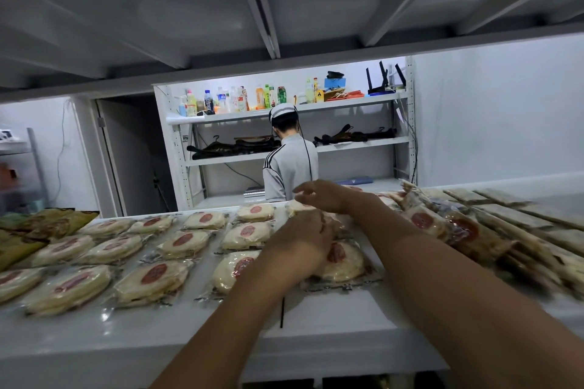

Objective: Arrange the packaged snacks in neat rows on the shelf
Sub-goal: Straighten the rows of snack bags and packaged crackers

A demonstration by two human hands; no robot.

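Observation:
Round pale snack cakes with a red stamp, each in a clear packet [183, 243], lie in rows across the white shelf [331, 316]. My left hand [300, 241] lies palm down on a packet [343, 262] in the rightmost row, and its fingers curl over the far edge of that packet. My right hand [319, 196] hovers further back, fingers loosely bent, just above the rearmost packet [298, 208]. It holds nothing that I can see.
A loose heap of the same packets and flat brownish ones [474, 230] covers the shelf's right side. Green-yellow packets [38, 227] lie at the far left. The upper shelf's underside [284, 9] hangs low overhead. A person [289, 164] stands behind, facing another rack.

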